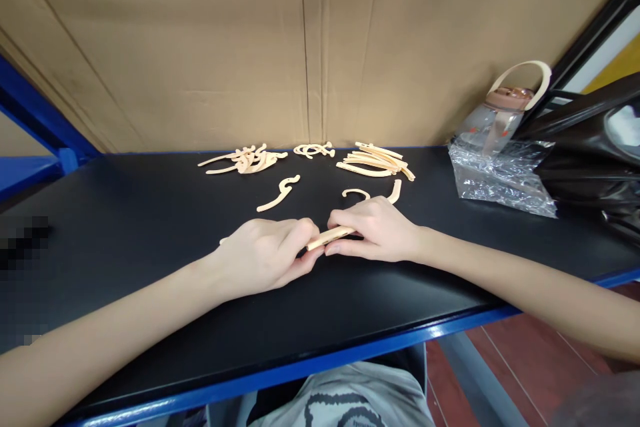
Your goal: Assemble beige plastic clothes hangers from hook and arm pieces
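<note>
Both hands meet over the middle of the black tabletop [150, 260]. My left hand [267, 255] and my right hand [375, 230] pinch the two ends of a thin pale wooden strip [330, 237] between them, fingers closed on it. Just behind my right hand lie a small curved wooden piece [356, 193] and a short straight one [395, 191]. A longer hooked wooden piece [279, 194] lies behind my left hand.
Three heaps of pale wooden parts lie along the back: curved ones [247, 160], small hooks [314, 149], long strips [376, 160]. At the right stand a clear bottle with a handle [500, 113], crumpled clear plastic [500, 177] and a black bag [590, 160]. Cardboard [300, 47] walls the back.
</note>
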Demonstrator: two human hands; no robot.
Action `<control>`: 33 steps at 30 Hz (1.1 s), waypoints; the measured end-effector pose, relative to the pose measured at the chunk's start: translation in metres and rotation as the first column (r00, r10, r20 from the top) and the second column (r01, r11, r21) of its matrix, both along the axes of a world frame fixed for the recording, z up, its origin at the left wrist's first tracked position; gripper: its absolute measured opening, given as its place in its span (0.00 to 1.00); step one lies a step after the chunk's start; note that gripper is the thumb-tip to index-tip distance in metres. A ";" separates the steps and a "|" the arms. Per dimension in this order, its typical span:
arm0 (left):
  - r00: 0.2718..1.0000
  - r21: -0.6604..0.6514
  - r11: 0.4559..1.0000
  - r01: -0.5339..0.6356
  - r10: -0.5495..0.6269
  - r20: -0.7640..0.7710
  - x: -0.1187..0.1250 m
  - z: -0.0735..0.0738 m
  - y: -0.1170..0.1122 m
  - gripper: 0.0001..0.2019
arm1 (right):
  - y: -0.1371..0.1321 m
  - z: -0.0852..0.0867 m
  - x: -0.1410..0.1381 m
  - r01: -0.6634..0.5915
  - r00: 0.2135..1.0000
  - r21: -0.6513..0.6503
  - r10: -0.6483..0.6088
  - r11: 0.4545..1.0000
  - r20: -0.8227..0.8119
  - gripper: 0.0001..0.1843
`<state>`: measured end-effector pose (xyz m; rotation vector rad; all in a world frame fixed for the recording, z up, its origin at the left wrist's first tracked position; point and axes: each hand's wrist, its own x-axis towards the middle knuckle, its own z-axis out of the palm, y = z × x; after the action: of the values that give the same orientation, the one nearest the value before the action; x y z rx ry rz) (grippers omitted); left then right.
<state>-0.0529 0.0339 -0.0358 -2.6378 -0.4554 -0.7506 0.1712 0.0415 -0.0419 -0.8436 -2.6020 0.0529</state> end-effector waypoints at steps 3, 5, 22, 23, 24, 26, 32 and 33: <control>0.980 -0.001 0.985 -0.170 0.169 -0.101 0.001 0.000 0.001 0.10 | 0.001 0.001 -0.002 0.123 0.990 -0.025 -0.121 0.992 0.076 0.22; 0.954 -0.009 0.965 -0.264 0.259 -0.154 0.002 -0.001 0.003 0.11 | 0.002 0.001 -0.003 0.189 0.975 -0.054 -0.181 0.981 0.126 0.18; 0.872 0.078 0.909 -0.408 0.414 -0.262 0.009 0.002 -0.005 0.08 | 0.004 0.000 -0.006 0.228 0.969 -0.080 -0.218 0.970 0.115 0.06; 0.864 0.091 0.901 -0.425 0.433 -0.256 0.009 0.002 -0.007 0.08 | 0.004 0.000 -0.006 0.219 0.972 -0.080 -0.211 0.972 0.099 0.06; 0.857 0.104 0.893 -0.438 0.450 -0.250 0.009 0.002 -0.008 0.08 | 0.005 0.000 -0.006 0.206 0.976 -0.074 -0.200 0.976 0.084 0.06; 0.850 0.130 0.884 -0.450 0.468 -0.241 0.009 0.002 -0.009 0.08 | 0.006 0.000 -0.005 0.170 0.984 -0.044 -0.168 0.984 0.055 0.06; 0.856 0.120 0.887 -0.446 0.462 -0.233 0.004 0.006 -0.005 0.12 | 0.010 0.000 -0.002 0.162 0.987 0.019 -0.162 0.987 0.009 0.06; 0.858 0.107 0.890 -0.443 0.455 -0.236 0.004 0.006 -0.004 0.12 | 0.011 -0.001 -0.001 0.162 0.987 0.013 -0.162 0.987 0.006 0.07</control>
<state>-0.0491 0.0294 -0.0299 -2.3922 -0.9203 -0.2628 0.1701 0.0522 -0.0425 -1.0492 -2.5282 -0.0127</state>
